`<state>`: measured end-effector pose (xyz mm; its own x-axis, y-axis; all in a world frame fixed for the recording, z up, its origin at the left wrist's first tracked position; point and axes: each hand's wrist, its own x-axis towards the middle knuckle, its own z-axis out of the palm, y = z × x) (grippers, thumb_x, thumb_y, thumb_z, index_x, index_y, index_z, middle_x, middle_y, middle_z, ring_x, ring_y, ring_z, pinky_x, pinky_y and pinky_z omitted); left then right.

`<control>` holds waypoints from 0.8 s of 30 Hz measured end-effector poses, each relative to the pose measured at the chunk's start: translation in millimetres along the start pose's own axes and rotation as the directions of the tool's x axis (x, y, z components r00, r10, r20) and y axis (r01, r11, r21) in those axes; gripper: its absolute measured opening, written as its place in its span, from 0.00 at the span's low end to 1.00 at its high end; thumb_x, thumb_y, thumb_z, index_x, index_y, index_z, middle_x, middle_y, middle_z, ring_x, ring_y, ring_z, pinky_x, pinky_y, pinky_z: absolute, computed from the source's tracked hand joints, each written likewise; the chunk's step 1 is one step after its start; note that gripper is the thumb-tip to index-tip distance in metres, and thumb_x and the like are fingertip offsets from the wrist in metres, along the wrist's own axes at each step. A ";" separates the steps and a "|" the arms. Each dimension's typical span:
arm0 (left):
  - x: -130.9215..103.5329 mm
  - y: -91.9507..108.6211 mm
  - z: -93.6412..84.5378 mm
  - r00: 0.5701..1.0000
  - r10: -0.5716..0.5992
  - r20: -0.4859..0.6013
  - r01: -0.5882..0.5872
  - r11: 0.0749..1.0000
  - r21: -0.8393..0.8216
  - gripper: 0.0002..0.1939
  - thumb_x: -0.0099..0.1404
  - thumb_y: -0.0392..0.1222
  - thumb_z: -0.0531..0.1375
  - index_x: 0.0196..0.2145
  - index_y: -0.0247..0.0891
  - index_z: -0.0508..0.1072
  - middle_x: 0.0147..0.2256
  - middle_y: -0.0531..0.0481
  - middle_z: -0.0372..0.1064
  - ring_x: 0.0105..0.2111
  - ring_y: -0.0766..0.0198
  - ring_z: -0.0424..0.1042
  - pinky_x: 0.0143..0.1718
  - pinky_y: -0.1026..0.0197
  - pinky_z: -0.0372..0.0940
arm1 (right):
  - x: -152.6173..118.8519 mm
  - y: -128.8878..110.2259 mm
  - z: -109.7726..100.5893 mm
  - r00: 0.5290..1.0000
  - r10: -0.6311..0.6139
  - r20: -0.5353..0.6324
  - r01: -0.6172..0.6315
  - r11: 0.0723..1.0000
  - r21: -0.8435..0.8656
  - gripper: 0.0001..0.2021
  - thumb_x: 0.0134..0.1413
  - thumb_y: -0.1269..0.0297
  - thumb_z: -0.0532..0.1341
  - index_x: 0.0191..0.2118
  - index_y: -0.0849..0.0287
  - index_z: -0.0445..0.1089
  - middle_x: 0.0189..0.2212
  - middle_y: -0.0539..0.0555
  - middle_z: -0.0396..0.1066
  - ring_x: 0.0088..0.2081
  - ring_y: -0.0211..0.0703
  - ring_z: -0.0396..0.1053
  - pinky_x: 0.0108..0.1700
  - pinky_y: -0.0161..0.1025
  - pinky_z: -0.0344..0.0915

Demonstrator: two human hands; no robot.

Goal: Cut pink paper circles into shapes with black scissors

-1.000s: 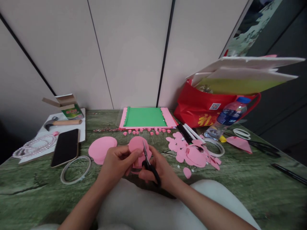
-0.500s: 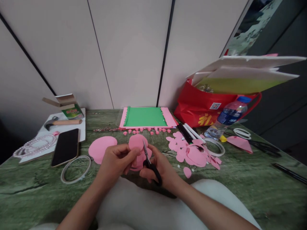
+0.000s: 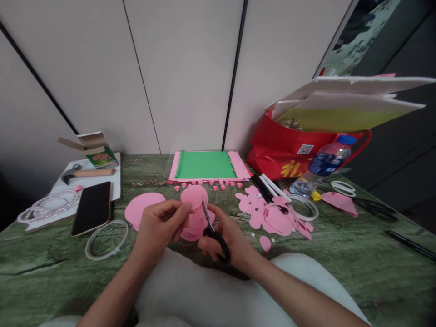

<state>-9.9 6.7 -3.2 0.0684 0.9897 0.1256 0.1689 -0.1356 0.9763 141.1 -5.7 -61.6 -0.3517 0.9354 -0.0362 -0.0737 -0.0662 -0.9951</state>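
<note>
Between finger and thumb, my left hand (image 3: 162,221) pinches the lower left edge of a round pink paper piece (image 3: 194,196). My right hand (image 3: 227,236) grips black-handled scissors (image 3: 215,235), their blades pointing up at the right edge of that piece. Below it, partly hidden by my hands, more pink paper (image 3: 195,227) lies on the table. Left of my left hand rests a larger pink paper shape (image 3: 140,207). A pile of cut pink paper pieces (image 3: 272,217) lies to the right of my right hand.
A phone (image 3: 92,208), a tape roll (image 3: 106,240) and a hammer (image 3: 91,172) lie left. Green paper (image 3: 206,164) sits at the back behind small pink pieces. A red bag (image 3: 272,152), a water bottle (image 3: 320,165) and another tape roll (image 3: 315,211) are right.
The pink paper piece has shifted slightly up and left. My left hand has moved a little left along its lower edge, while the scissors have stayed nearly in place.
</note>
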 end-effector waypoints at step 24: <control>-4.0 6.9 7.7 0.991 -0.033 0.133 0.013 0.989 0.144 0.17 0.53 0.46 0.58 0.13 0.35 0.65 0.08 0.59 0.54 0.10 0.76 0.51 0.11 0.71 0.45 | -3.9 -10.8 2.5 0.995 -0.094 0.039 0.084 0.976 0.200 0.44 0.33 0.63 0.70 0.56 0.56 0.45 0.22 0.44 0.63 0.21 0.33 0.59 0.24 0.30 0.55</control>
<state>-1.4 1.5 1.6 0.1925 0.9788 0.0692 0.3100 -0.1276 0.9421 140.9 -9.4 -50.4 -0.3795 0.9232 0.0608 -0.2877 -0.0553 -0.9561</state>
